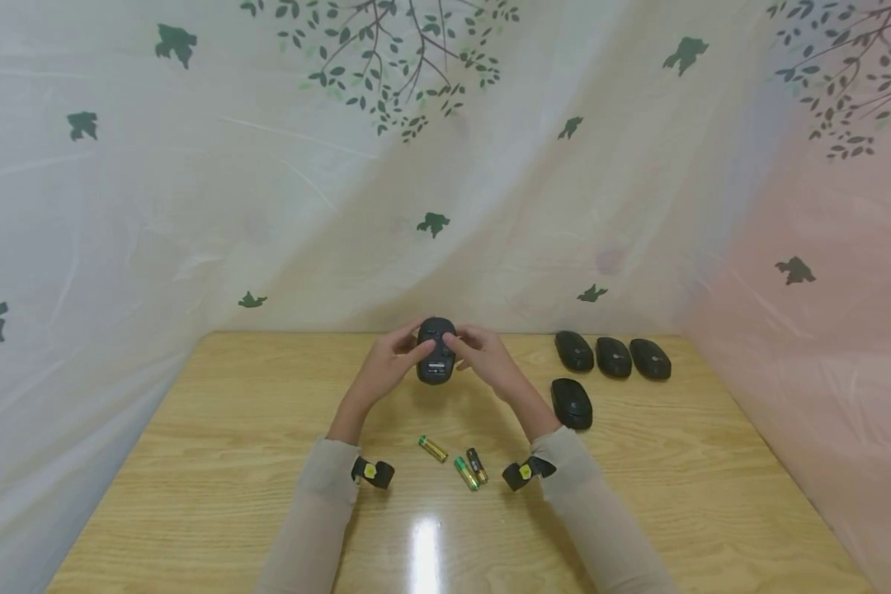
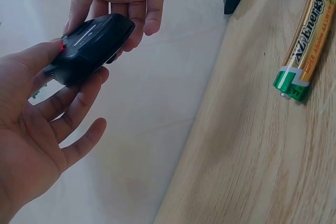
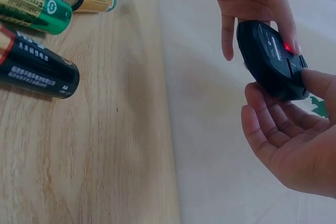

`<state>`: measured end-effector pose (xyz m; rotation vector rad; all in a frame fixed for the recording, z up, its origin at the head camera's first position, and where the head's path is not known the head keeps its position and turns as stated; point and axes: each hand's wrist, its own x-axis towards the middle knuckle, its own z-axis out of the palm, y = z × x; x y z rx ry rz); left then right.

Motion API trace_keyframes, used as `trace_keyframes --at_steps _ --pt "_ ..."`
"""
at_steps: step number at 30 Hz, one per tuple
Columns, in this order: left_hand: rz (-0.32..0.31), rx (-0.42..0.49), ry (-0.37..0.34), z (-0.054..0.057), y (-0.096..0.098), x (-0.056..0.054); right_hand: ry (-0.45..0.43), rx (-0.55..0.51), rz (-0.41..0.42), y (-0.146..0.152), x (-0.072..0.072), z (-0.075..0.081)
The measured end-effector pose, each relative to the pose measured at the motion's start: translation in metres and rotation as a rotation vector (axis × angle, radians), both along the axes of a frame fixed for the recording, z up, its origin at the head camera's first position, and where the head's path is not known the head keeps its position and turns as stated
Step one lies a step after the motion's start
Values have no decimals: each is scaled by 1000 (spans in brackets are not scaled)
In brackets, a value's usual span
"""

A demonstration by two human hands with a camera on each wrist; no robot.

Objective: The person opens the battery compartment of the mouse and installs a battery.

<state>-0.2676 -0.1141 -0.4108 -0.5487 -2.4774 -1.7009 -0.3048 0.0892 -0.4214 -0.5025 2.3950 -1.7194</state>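
Observation:
A black computer mouse [image 1: 436, 369] is held up over the far edge of the table, its underside with a pale label facing me. My left hand [image 1: 388, 363] grips its left side, thumb on the underside and fingers behind. On the other side my right hand [image 1: 487, 356] holds it the same way, thumb pressing the underside. A red light glows beside the left thumb in both wrist views. Nearer to me lie a gold-and-green battery [image 1: 433, 449], a second gold-and-green battery [image 1: 465, 473] and a black-and-gold battery [image 1: 478, 465].
Three black mice, one of them the middle mouse [image 1: 613, 357], stand in a row at the back right of the wooden table [image 1: 267, 495]. Another black mouse [image 1: 572, 403] sits in front of them, by my right forearm. A leaf-patterned curtain [image 1: 327, 206] hangs behind the table.

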Motion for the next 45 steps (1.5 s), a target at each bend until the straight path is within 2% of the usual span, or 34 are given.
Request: trace_keyframes --at_steps 28,35,45 --pt "-15 31 -1 -3 2 -1 37 -19 13 -1 -1 -5" --pt "-29 29 14 -3 2 -2 5 -20 29 -4 23 29" --pt "-9 0 19 -1 3 0 1 -23 38 -2 24 29"
